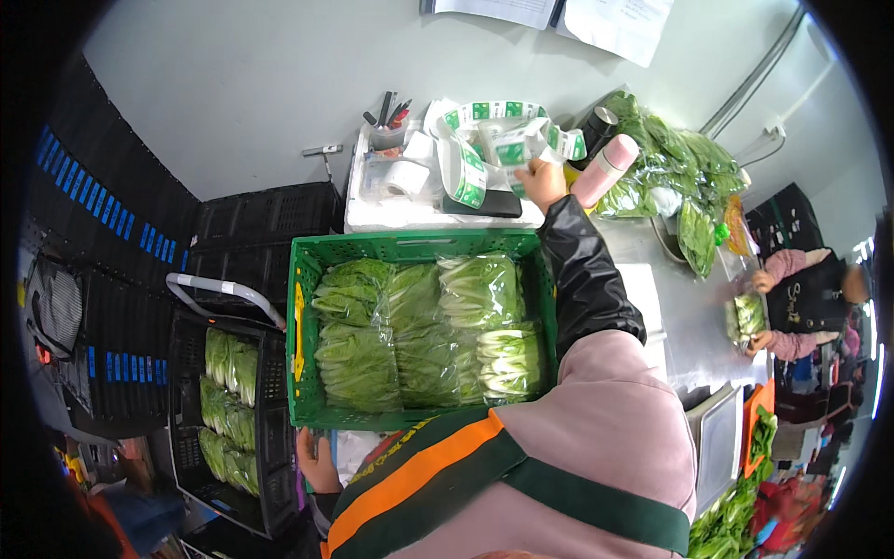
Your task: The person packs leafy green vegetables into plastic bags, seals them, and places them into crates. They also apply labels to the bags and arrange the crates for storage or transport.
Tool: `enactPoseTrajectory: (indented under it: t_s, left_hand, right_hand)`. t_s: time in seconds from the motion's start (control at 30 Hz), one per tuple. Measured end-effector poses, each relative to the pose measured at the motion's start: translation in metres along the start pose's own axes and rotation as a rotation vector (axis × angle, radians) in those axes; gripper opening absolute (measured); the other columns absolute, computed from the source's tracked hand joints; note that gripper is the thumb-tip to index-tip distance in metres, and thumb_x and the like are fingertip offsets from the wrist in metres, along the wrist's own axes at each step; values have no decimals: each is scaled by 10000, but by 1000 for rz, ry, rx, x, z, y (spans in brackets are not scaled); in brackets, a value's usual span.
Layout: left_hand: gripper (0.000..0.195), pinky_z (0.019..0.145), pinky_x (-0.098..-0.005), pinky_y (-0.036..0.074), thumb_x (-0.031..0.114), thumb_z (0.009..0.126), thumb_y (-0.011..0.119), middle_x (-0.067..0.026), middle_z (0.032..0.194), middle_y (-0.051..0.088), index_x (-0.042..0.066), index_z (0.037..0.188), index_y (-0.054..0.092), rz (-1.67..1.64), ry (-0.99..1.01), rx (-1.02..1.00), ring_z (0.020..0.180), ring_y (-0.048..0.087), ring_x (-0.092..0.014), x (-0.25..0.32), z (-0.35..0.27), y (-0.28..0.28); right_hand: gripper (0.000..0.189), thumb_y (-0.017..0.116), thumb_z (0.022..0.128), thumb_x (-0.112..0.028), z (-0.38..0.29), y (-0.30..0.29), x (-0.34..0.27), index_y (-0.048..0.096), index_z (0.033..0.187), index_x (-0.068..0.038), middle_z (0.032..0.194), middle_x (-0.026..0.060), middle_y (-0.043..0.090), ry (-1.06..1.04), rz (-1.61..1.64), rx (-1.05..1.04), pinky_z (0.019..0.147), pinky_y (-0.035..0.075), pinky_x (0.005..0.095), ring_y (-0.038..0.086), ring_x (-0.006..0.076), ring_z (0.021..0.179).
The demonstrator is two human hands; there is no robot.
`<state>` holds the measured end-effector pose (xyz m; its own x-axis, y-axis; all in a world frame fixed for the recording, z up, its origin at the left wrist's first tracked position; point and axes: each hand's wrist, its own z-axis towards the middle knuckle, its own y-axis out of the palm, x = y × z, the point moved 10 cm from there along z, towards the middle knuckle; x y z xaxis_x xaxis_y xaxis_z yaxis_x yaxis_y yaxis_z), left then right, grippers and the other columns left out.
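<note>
In front of me stands a green plastic crate (419, 418) holding several clear bags of leafy greens (356, 367); the bag at the near right (510, 363) shows pale stalks. My right hand (545, 184) reaches past its far right corner and grips a strip of green-and-white printed labels (513, 150). More of this label strip (466, 175) loops over a white foam box (391, 222), beside a dark flat phone-like object (489, 204). At the crate's near left corner is my left hand (318, 461), fingers apart, with nothing seen in it.
A pink flask (606, 168) and bagged greens (670, 154) stand right of the labels. To the left, a black crate (262, 419) holds bagged greens beside a grey cart handle (223, 285). Across the metal table (688, 321), a co-worker (803, 300) handles a bag.
</note>
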<state>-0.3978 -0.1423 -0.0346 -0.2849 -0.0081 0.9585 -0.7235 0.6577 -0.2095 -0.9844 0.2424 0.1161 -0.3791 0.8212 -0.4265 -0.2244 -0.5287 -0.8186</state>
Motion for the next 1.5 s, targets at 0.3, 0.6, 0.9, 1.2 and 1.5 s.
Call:
enactPoseTrajectory:
  t_s: [0.3,0.6,0.9,1.2,1.5]
  left_hand:
    - [421,919,-309,376,12,851,539,-141,1183,501,-19,1255,428,-49,-9,-37,1074,491,-200,27,-3,33]
    - [408,940,-336,361,52,865,531,-159,1210,489,-19,1254,431,20,-9,-112,1121,470,-228,10,-16,16]
    - [373,959,-329,364,32,869,523,-143,1221,494,-20,1231,451,-123,-49,-75,1131,478,-215,-20,-32,-19]
    - [361,978,-312,339,60,878,515,-131,1239,488,-36,1222,464,-77,143,-261,1146,462,-207,104,-1,36]
    - [352,961,-344,365,68,899,475,-133,1197,538,-56,1229,464,-724,-120,-598,1083,516,-209,157,-10,116]
  right_hand:
    - [404,489,888,-323,70,-100,-35,600,748,39,667,259,563,-268,-133,153,561,453,419,603,360,644]
    - [331,642,763,-322,80,-267,-47,663,895,-19,762,180,652,-43,36,653,687,493,371,641,325,747]
    - [345,634,808,-348,47,-332,-113,663,812,-5,612,59,621,-183,227,844,528,437,276,565,134,541]
    - [154,580,861,-147,-110,-127,-278,629,821,-6,673,37,609,-464,931,-251,551,435,242,521,82,579]
    - [127,631,829,-128,-321,38,-336,604,861,-8,714,90,618,-401,1073,-1127,591,441,271,543,110,636]
